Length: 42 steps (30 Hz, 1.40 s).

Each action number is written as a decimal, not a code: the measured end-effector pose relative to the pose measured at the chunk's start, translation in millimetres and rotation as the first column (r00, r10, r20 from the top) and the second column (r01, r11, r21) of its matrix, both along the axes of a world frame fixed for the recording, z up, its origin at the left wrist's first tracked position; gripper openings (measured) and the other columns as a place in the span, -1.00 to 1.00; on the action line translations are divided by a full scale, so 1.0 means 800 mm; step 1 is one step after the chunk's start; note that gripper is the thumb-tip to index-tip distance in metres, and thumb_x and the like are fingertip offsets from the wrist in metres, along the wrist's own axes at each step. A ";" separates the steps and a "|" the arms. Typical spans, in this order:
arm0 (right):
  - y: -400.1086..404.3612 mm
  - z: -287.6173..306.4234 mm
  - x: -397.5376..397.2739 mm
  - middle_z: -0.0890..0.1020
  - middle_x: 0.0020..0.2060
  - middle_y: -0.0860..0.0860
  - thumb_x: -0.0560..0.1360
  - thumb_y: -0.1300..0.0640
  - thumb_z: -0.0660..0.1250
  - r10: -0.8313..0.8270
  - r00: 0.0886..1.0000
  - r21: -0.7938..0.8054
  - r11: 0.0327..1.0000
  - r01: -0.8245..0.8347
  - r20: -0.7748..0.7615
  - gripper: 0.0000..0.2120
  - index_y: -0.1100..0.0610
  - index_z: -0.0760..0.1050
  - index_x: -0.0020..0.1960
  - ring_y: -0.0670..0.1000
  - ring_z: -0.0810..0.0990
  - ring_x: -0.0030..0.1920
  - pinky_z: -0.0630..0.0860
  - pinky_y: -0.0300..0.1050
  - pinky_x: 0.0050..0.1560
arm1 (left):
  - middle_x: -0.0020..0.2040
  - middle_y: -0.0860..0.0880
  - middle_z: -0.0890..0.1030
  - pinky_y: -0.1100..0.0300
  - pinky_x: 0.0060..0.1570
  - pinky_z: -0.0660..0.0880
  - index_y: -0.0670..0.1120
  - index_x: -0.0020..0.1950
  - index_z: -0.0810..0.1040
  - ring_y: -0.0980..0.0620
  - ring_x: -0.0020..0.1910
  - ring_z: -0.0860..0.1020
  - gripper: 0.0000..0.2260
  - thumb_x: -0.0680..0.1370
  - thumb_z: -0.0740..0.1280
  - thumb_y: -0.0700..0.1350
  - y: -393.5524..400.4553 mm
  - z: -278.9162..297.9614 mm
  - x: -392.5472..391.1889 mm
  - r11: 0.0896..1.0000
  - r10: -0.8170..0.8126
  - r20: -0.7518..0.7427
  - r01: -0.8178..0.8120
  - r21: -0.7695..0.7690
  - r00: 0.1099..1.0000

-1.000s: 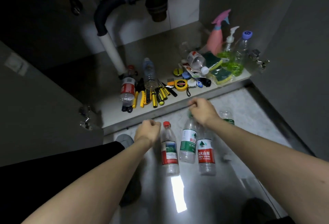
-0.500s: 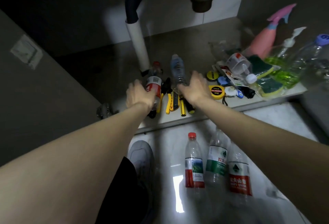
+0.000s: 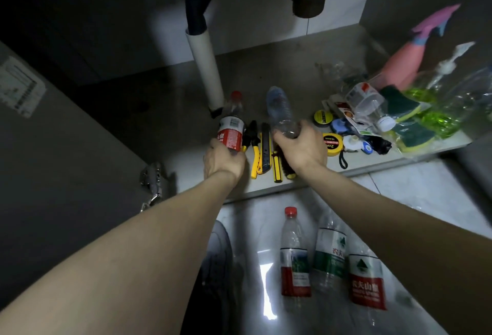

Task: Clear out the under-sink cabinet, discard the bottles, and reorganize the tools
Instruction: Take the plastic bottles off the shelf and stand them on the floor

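On the cabinet floor [image 3: 159, 110], centre frame, both hands are closed on bottles. Left hand [image 3: 222, 161] grips the base of a red-label bottle [image 3: 231, 126] with a red cap, lying beside the white drain pipe [image 3: 205, 68]. Right hand [image 3: 300, 148] grips the near end of a clear unlabelled bottle [image 3: 279, 108], tilted up off the tools. Neither has left the cabinet yet.

Progress, my read: bottle removal is partway.
- Done: three water bottles on the tiled floor [image 3: 399, 188] at lower centre, side by side: red-cap one [image 3: 294, 254], green-label one [image 3: 330, 254], red-label one [image 3: 366, 281]. Out of the cabinet, not yet discarded.
- In hand: the two above.
- Left in cabinet, right side: a tipped clear bottle with a white cap [image 3: 368, 105], pink spray bottle [image 3: 407, 62], pump dispenser [image 3: 447, 68], a clear bottle at the right edge, too blurred to tell more. Green sponges [image 3: 410, 126] also there.

Tools untouched: yellow-handled pliers [image 3: 254, 145], utility knife [image 3: 266, 148], screwdriver [image 3: 277, 169], yellow tape measure [image 3: 332, 142], tape roll [image 3: 322, 117] still loose along the front edge. Some handles are hidden under the right hand.

No bin in view, so the discard spot is unknown.
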State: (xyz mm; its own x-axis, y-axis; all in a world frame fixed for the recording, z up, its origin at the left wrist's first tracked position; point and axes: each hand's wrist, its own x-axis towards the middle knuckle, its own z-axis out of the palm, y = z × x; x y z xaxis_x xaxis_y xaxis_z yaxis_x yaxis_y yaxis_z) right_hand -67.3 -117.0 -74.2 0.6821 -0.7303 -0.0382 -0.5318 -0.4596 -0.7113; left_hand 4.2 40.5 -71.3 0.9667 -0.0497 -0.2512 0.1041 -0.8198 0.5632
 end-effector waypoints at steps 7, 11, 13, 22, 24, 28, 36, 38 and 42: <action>-0.023 0.021 -0.071 0.64 -0.07 -0.03 0.36 -0.35 0.30 -0.062 0.996 0.013 0.998 0.061 0.064 -0.53 -0.04 0.50 0.10 0.09 0.59 0.00 0.58 0.04 -0.01 | 0.12 -0.13 0.54 0.04 0.02 0.49 -0.09 0.24 0.38 -0.19 0.09 0.54 -0.56 0.45 0.41 0.01 0.013 0.028 -0.054 0.993 0.013 0.026 -0.010 -0.118 1.000; -0.046 0.022 -0.132 0.63 -0.01 -0.08 0.34 -0.43 0.29 -0.043 0.996 0.019 0.999 0.042 0.082 -0.44 -0.09 0.48 0.17 0.02 0.58 0.01 0.57 0.02 -0.01 | 0.18 -0.14 0.52 -0.04 0.15 0.51 -0.09 0.30 0.37 -0.18 0.13 0.53 -0.51 0.46 0.43 0.04 0.014 0.029 -0.093 0.991 -0.031 -0.006 0.030 -0.130 1.000; -0.059 0.018 -0.161 0.62 -0.04 -0.14 0.33 -0.43 0.30 0.021 0.998 0.057 0.998 -0.024 0.066 -0.46 -0.16 0.43 0.18 -0.05 0.60 -0.04 0.59 -0.01 -0.07 | 0.18 -0.12 0.52 -0.01 0.13 0.51 -0.07 0.35 0.36 -0.16 0.13 0.53 -0.47 0.46 0.43 0.07 0.012 0.027 -0.111 0.989 -0.056 0.001 0.055 -0.135 0.998; -0.065 -0.004 -0.202 0.54 0.28 0.01 0.21 -0.43 0.49 0.051 0.996 0.505 0.860 -0.079 0.070 0.05 -0.16 0.08 0.53 0.11 0.55 0.26 0.47 0.25 0.31 | 0.15 -0.05 0.53 0.03 0.01 0.53 -0.02 0.37 0.34 -0.04 0.03 0.54 -0.45 0.47 0.45 0.10 0.013 0.008 -0.169 0.972 -0.139 0.030 0.142 -0.189 0.990; -0.060 -0.001 -0.190 0.49 0.37 0.08 0.26 -0.44 0.46 -0.017 1.000 0.483 0.876 0.014 0.003 0.06 -0.05 0.07 0.56 0.17 0.49 0.33 0.41 0.26 0.37 | 0.13 -0.01 0.55 0.06 -0.03 0.53 0.02 0.38 0.34 0.00 0.01 0.55 -0.45 0.47 0.44 0.13 0.021 0.005 -0.181 0.962 -0.187 0.030 0.190 -0.196 0.982; -0.060 0.006 -0.180 0.57 0.24 0.11 0.40 -0.31 0.45 -0.056 0.998 0.488 0.871 0.049 0.000 -0.18 0.03 0.22 0.48 0.16 0.56 0.23 0.47 0.19 0.31 | 0.03 0.12 0.55 0.20 -0.19 0.43 0.16 0.32 0.35 0.20 -0.10 0.52 -0.45 0.43 0.30 0.38 0.045 0.009 -0.205 0.935 -0.310 0.032 0.310 -0.173 0.950; -0.103 -0.006 -0.254 0.63 -0.03 -0.01 0.39 -0.06 0.58 -0.010 0.984 0.520 0.850 -0.084 0.175 -0.34 0.01 0.39 0.40 0.03 0.64 0.06 0.57 0.03 0.17 | 0.13 0.10 0.59 0.10 -0.05 0.49 0.26 0.24 0.26 0.04 -0.02 0.58 -0.48 0.40 0.10 0.51 0.095 -0.011 -0.271 0.883 -0.466 -0.058 0.468 0.043 0.883; -0.120 -0.014 -0.289 0.63 0.02 0.02 0.38 0.06 0.60 0.015 0.992 0.487 0.870 -0.075 0.126 -0.34 0.02 0.40 0.40 -0.01 0.64 0.03 0.58 -0.06 0.09 | 0.17 0.05 0.59 0.11 -0.07 0.45 0.21 0.24 0.29 -0.04 0.04 0.60 -0.46 0.41 0.09 0.50 0.097 -0.018 -0.287 0.892 -0.439 -0.083 0.445 0.079 0.895; -0.148 -0.042 -0.372 0.60 -0.02 0.02 0.33 0.21 0.62 0.016 0.999 0.447 0.894 0.009 -0.051 -0.36 -0.01 0.47 0.33 0.04 0.61 -0.03 0.59 -0.04 0.05 | 0.18 0.00 0.58 0.08 -0.05 0.47 0.19 0.17 0.30 -0.10 0.08 0.60 -0.54 0.44 0.12 0.47 0.095 -0.031 -0.315 0.919 -0.379 -0.111 0.388 0.071 0.918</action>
State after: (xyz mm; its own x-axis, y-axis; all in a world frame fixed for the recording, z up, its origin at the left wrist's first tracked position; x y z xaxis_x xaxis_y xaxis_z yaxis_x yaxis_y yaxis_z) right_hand -364.9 -235.2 -107.8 0.6728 -0.6252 -0.3956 -0.5725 -0.1014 -0.8136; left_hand -248.2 116.3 -96.0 0.8496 -0.3853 -0.3601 -0.1801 -0.8537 0.4885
